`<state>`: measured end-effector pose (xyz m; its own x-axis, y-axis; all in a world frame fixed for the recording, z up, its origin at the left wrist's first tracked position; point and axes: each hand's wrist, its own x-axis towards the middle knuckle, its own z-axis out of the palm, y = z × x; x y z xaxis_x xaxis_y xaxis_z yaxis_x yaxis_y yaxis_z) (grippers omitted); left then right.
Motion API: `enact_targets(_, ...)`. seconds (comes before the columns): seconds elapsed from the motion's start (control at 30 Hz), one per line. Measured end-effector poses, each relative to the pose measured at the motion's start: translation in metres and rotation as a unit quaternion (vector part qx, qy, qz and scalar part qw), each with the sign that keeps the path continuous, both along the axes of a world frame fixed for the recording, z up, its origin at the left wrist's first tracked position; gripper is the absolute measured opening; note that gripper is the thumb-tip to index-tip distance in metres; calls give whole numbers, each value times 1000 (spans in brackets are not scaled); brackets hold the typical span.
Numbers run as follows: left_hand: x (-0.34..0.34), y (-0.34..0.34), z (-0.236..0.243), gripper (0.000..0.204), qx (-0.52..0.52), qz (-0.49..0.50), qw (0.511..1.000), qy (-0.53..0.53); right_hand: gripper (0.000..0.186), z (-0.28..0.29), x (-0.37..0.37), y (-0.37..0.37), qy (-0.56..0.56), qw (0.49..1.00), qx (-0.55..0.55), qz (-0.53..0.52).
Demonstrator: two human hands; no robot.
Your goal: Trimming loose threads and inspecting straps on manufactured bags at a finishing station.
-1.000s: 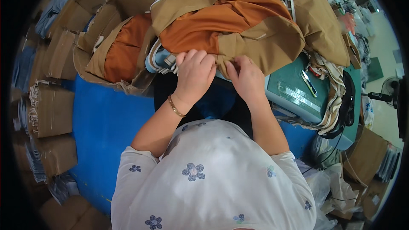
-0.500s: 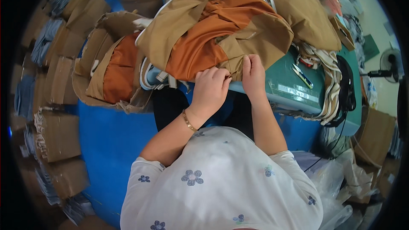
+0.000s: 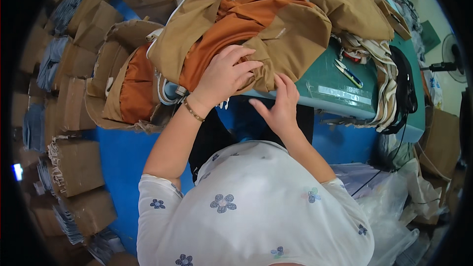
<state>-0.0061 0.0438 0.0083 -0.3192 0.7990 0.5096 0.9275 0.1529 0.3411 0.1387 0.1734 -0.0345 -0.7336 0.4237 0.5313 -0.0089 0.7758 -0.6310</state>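
A large piece of sewn tan cloth with an orange panel (image 3: 236, 17) lies bunched over the front edge of a green table (image 3: 320, 74). My left hand (image 3: 224, 75), with a bracelet at the wrist, rests on the cloth where orange meets tan. Its fingers are stretched to the right and apart; the thumb is hidden. At the cloth's near edge is my right hand (image 3: 283, 108), thumb spread away from the fingers, fingertips by the hanging fold. Nothing shows in its grasp.
Thread snips (image 3: 349, 74) lie on the table's right part, beside bundled white straps (image 3: 382, 71) and black straps (image 3: 401, 88). At left, a cardboard box (image 3: 106, 59) holds more tan-and-orange cloth (image 3: 135, 93). Plastic bags (image 3: 389, 207) lie at lower right; a fan (image 3: 448, 64) stands beyond.
Both hands have loosened from the cloth's near edge. My left hand has moved left and up onto the cloth; my right has dropped lower with its thumb spread. The cloth has shifted slightly left.
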Motion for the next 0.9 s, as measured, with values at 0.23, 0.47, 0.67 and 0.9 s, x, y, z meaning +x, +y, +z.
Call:
enact_targets(0.23,5,-12,4,28,-3,-10,994,-106,20,-9,-25,42,69,991,54,104)
enact_targets(0.47,27,9,7,35,52,16,976,-209,22,37,-54,74,102,978,164,83)
enact_targets(0.67,34,32,-4,32,101,106,980,-132,34,7,-4,26,104,975,-197,25)
enact_targets(0.9,41,33,12,13,118,28,969,-213,25,25,-9,23,89,957,-253,110)
